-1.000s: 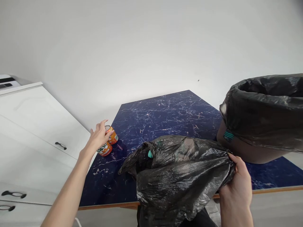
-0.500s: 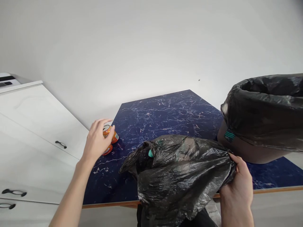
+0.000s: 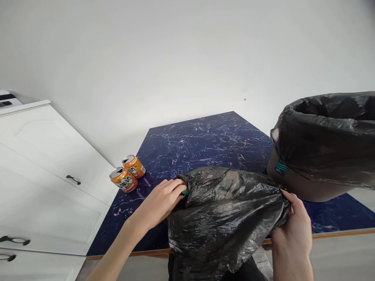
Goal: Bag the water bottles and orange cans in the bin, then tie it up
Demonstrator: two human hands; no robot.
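Note:
A black garbage bag (image 3: 228, 222) lies crumpled over the front edge of the blue table, with something lighter showing faintly through its film. My right hand (image 3: 294, 222) is closed on the bag's right end, thumb on top. At its left end, my left hand (image 3: 161, 201) grips the gathered mouth, fingertips curled beside a small teal patch (image 3: 184, 192) and partly hidden by the film. Two orange drink cans, a front can (image 3: 124, 180) and a rear can (image 3: 135, 166), stand upright with opened tops, left of and beyond my left hand.
A bin (image 3: 307, 191) lined with another black bag (image 3: 328, 148) stands on the right of the blue marbled table (image 3: 205, 136). White cabinets (image 3: 52, 164) with dark handles flank the left side. Behind is a pale wall (image 3: 187, 58).
My left hand has left the cans, moving right and toward me to the bag's mouth, and its fingers have closed there. Both cans now show fully. My right hand keeps its hold.

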